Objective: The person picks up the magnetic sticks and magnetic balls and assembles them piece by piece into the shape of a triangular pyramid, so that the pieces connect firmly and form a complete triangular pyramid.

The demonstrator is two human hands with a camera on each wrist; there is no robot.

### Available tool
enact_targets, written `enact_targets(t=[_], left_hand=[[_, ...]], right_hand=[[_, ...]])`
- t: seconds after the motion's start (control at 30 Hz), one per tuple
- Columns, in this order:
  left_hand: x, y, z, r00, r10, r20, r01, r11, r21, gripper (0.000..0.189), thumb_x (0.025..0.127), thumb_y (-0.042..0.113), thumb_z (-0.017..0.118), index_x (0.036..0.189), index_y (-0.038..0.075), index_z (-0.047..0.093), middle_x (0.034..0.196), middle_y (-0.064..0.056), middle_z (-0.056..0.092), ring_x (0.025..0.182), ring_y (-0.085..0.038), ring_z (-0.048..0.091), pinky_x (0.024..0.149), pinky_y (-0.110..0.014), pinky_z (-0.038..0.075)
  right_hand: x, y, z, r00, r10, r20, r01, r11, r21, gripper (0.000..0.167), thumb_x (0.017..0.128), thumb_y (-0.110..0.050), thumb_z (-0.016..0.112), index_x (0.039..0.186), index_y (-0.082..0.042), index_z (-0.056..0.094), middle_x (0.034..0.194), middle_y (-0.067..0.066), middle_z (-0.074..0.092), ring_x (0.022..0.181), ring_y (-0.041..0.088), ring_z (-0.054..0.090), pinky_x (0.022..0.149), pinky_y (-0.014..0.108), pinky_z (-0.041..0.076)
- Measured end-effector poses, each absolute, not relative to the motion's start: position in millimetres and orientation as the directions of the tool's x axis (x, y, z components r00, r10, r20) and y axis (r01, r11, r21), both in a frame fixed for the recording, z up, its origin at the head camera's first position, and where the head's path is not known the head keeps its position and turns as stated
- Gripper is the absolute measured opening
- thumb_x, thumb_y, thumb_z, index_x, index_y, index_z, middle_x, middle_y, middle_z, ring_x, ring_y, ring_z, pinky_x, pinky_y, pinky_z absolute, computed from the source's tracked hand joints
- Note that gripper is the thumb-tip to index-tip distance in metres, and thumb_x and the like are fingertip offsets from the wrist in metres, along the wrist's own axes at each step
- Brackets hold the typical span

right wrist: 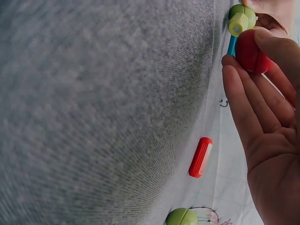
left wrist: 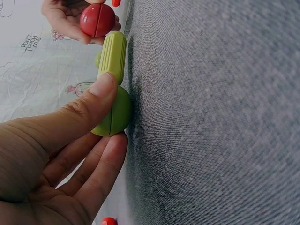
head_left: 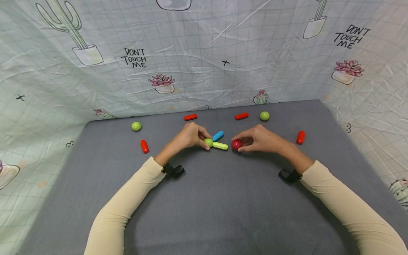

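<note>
In the head view my left hand (head_left: 193,136) pinches a green ball (head_left: 208,142) between thumb and fingers, low over the grey tabletop. Against that ball sit the ends of a yellow-green ribbed rod (head_left: 220,146), pointing right, and a blue rod (head_left: 218,136), slanting away. My right hand (head_left: 259,139) holds a dark red ball (head_left: 236,145) by thumb and fingertips, just right of the yellow-green rod's free end, with a small gap between. A seam line crosses the red ball (left wrist: 97,19) in the left wrist view. The right wrist view shows the yellow-green rod (right wrist: 238,24) end-on.
Red rods lie at the left (head_left: 144,146), the back (head_left: 190,117), the back right (head_left: 241,116) and the right (head_left: 300,137). Two more green balls rest at the back left (head_left: 136,126) and back right (head_left: 264,116). A printed cloth (head_left: 197,56) hangs behind the table.
</note>
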State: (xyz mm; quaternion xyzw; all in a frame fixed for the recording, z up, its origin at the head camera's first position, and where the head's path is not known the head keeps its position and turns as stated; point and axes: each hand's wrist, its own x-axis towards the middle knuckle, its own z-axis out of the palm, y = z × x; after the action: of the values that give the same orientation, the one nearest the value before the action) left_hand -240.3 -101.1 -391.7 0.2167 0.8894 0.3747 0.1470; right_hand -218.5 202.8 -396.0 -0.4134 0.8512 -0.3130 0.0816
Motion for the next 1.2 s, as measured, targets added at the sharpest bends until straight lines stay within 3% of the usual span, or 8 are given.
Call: enact_targets(t=[0.27,1.2], left_hand=[[-240.1,-101.4,-392.1,-0.865,0.489,-0.11,0.26,0.625,0.736,0.035,0.067,0.009,0.095,0.1,0.008,0.082,0.09,-0.004,0.079,0.082,-0.011,0.074,0.069,-0.024,0.06],[-230.7,-97.3,-395.2,-0.865,0.493,-0.089,0.267,0.604,0.751,0.033,0.069,0.006,0.094,0.099,0.006,0.082,0.089,-0.004,0.078,0.079,-0.011,0.074,0.068,-0.024,0.06]], right_hand=[[-219.5,200.7,-400.0,-0.602,-0.783,0.155,-0.679,0.4,-0.616,0.036,0.086,-0.015,0.084,0.12,-0.007,0.074,0.117,0.005,0.07,0.094,0.012,0.073,0.079,0.025,0.06],[-218.8,195.9,-398.8,-0.597,-0.795,0.105,-0.669,0.423,-0.611,0.037,0.086,-0.017,0.084,0.121,-0.01,0.074,0.116,0.002,0.071,0.097,0.011,0.071,0.084,0.029,0.06]])
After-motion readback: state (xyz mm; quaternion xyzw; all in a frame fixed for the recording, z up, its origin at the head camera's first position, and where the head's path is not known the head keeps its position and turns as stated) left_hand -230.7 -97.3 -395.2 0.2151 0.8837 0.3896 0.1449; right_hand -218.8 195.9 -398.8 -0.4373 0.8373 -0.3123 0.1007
